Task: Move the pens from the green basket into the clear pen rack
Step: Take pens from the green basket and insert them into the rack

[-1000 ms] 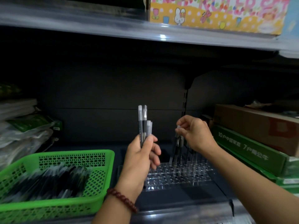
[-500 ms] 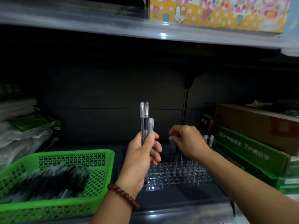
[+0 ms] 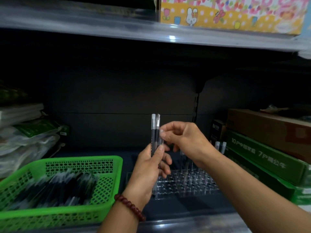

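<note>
A green basket (image 3: 107, 161) at the lower left holds several black and clear pens (image 3: 55, 187). The clear pen rack (image 3: 193, 184) lies on the shelf to its right, with several pens (image 3: 219, 147) standing upright in its far rows. My left hand (image 3: 151, 169), with a bead bracelet on the wrist, grips a bunch of pens (image 3: 155, 130) upright above the rack's left end. My right hand (image 3: 181, 140) has reached across and pinches the top of one pen in that bunch.
Green and brown cardboard boxes (image 3: 269, 148) are stacked at the right, close against the rack. Plastic-wrapped packs (image 3: 25, 140) pile up at the left behind the basket. A shelf board (image 3: 117, 26) runs overhead with a colourful box (image 3: 232, 14) on it.
My right hand has left the pens standing in the rack and moved up and left to the bunch in my left hand, where it now pinches one pen.
</note>
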